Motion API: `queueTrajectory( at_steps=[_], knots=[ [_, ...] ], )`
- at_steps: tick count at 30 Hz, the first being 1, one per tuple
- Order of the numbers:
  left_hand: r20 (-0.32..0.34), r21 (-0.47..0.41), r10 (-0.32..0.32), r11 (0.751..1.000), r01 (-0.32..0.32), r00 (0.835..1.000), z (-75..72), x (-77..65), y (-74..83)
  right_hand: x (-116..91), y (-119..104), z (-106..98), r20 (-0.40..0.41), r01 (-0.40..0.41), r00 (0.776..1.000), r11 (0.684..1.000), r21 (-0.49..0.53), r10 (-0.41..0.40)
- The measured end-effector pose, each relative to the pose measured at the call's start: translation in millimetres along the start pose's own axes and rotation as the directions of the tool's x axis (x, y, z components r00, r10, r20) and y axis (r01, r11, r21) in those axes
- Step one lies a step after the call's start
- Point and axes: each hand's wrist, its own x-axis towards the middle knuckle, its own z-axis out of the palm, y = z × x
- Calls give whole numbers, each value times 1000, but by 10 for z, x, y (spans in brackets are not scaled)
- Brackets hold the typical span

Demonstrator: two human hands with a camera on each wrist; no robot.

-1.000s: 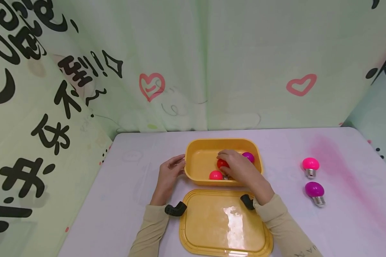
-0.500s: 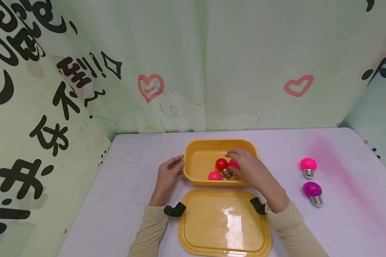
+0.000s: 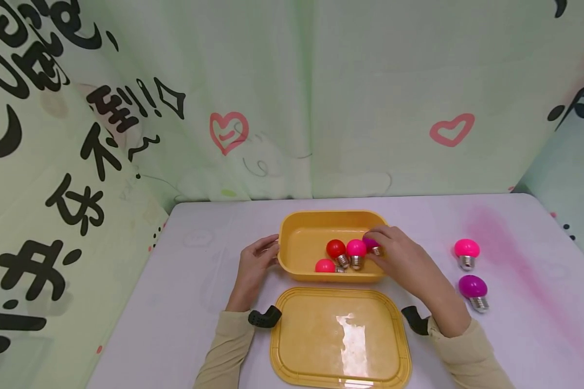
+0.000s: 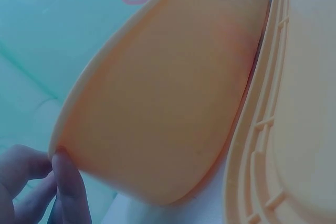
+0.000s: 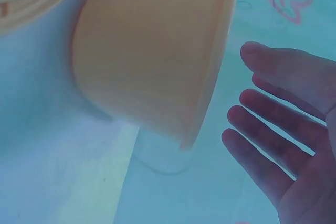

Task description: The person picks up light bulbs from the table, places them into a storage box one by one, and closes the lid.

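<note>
A yellow plastic box (image 3: 311, 232) stands on the table. In it lie a red bulb (image 3: 336, 249), a pink bulb (image 3: 356, 248), a purple bulb (image 3: 371, 243) and a second pink bulb (image 3: 325, 266) partly hidden by the front wall. My left hand (image 3: 260, 265) pinches the box's left end; in the left wrist view its fingers (image 4: 71, 187) meet at the rim. Over the box's right end is my right hand (image 3: 404, 259), close to the purple bulb. The right wrist view shows that hand's fingers (image 5: 262, 166) spread, with nothing between them.
A yellow lid (image 3: 316, 340) lies flat in front of the box. To the right, on the white-covered table (image 3: 530, 335), are a pink bulb (image 3: 466, 248) and a purple bulb (image 3: 473, 287). A curtain (image 3: 370, 81) with drawn hearts hangs behind.
My right hand has moved right, from over the red bulb to the box's right end, uncovering the red, pink and purple bulbs. The left hand stays at the rim.
</note>
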Motion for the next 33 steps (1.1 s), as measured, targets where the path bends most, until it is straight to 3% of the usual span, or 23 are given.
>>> queueTrajectory(
  at_steps=[12,18,24,33],
  knots=[
    [-2,6,-5,1000,5,1000,14,-19,24,-289,252,-186,25,-66,997,997,-45,67],
    [22,14,-14,1000,13,1000,44,-95,183,-422,406,-247,-16,-58,998,996,-63,57],
    [13,-7,1,1000,-1,1000,20,-2,18,-565,554,-292,-9,-90,996,993,-79,89],
    [-2,-5,19,1000,-19,1000,12,-30,10,-768,812,-295,-9,-105,994,990,-94,105]
  ],
)
